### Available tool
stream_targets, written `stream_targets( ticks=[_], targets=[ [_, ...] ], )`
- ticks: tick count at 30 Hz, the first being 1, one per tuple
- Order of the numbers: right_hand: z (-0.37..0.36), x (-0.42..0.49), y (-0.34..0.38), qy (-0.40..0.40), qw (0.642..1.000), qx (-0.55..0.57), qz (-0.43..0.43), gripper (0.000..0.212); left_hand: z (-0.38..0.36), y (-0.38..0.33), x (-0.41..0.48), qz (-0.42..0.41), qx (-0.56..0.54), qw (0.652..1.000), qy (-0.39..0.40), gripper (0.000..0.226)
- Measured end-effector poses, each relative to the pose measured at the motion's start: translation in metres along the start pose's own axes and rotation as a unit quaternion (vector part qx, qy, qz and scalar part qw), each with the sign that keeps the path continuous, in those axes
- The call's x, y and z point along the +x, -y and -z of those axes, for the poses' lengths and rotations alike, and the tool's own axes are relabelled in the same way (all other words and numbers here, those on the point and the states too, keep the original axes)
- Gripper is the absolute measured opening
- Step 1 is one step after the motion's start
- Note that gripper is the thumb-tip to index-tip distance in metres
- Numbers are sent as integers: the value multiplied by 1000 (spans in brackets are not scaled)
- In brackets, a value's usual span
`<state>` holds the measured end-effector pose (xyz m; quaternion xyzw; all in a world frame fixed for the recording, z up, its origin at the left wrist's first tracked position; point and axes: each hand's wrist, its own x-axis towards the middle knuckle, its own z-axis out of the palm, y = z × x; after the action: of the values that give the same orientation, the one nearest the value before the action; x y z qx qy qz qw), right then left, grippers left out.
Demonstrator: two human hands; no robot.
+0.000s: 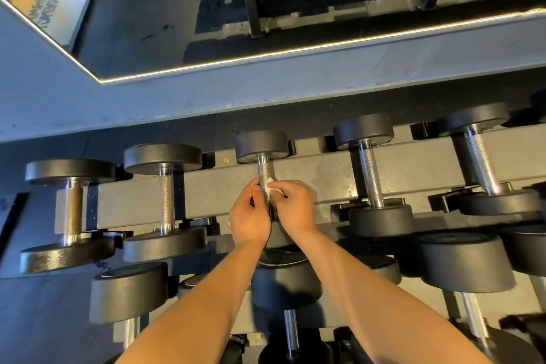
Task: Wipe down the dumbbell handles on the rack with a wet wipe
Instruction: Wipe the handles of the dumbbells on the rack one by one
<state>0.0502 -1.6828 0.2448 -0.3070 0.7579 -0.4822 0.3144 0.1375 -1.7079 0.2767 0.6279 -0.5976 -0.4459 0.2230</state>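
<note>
Head view: your right hand [295,207] pinches the wet wipe [270,188] against the near half of the middle dumbbell handle [263,170] on the rack [319,174]. Your left hand [249,219] is clenched on the same handle. Its long axis runs away from you; bare knurling lies ahead, up to the far head [261,143].

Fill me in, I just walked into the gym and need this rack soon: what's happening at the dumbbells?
A person is cleaning the top row of the rack. Both hands are on the handle of the middle dumbbell: the left hand steadies it from the left, while the right hand presses a white wet wipe against the knurled metal. The upper part of the handle is bare. The neighbouring dumbbells on either side sit untouched in their cradles.
</note>
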Motion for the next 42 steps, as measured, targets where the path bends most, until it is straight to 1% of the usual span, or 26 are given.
stream_targets(
  ticks=[4, 7, 10, 13, 15, 17, 20, 23, 25, 28, 30, 33, 37, 39, 42],
  targets=[
    [-2, 20, 19, -7, 999, 28, 22, 20, 0, 4, 1, 5, 7, 1000, -1, 27],
    [-5, 27, 23, -2, 999, 36, 11, 21, 0, 5, 3, 4, 1, 1000, -1, 26],
    [-3, 10, 8, 10, 1000, -1, 5, 21, 0, 6, 4, 4, -4, 1000, 0, 28],
    [0, -6, -4, 16, 999, 23, -19, 21, 0, 8, 4, 1, -10, 1000, 0, 27],
    [0, 1, 3, 20, 999, 34, -32, 21, 0, 9, 4, -4, -9, 1000, 1, 27],
    [-3, 15, 15, 3, 998, 48, -30, 22, 0, 10, 5, -4, -10, 1000, 2, 27],
    [-11, 29, 27, -28, 1000, 10, -3, 22, 0, 9, 5, -9, -4, 1000, 3, 27],
    [-13, 24, 21, -23, 999, -28, 17, 19, 0, 10, 6, -11, -2, 1000, 3, 26],
    [-9, 13, 11, -7, 1000, -13, 1, 20, -1, 14, 9, -13, 2, 1000, 0, 25],
    [-3, -7, -4, 10, 998, 29, -51, 20, -3, 18, 11, -12, -3, 1000, -5, 25],
    [-2, -16, -10, 19, 997, 22, -66, 18, -3, 21, 12, -9, -16, 1000, -12, 28],
    [-1, -21, -13, 30, 996, 0, -81, 15, -3, 22, 12, 0, -35, 999, -17, 26],
    [0, -28, -5, 33, 996, -29, -73, 18, -1, 22, 9, 2, -52, 998, -22, 27],
    [2, -33, 5, 13, 998, -10, -58, 19, -1, 22, 7, 2, -57, 998, -17, 27],
    [1, -34, 17, -32, 995, 79, -57, 18, -1, 24, 3, -18, -65, 998, 10, 27]
  ],
)
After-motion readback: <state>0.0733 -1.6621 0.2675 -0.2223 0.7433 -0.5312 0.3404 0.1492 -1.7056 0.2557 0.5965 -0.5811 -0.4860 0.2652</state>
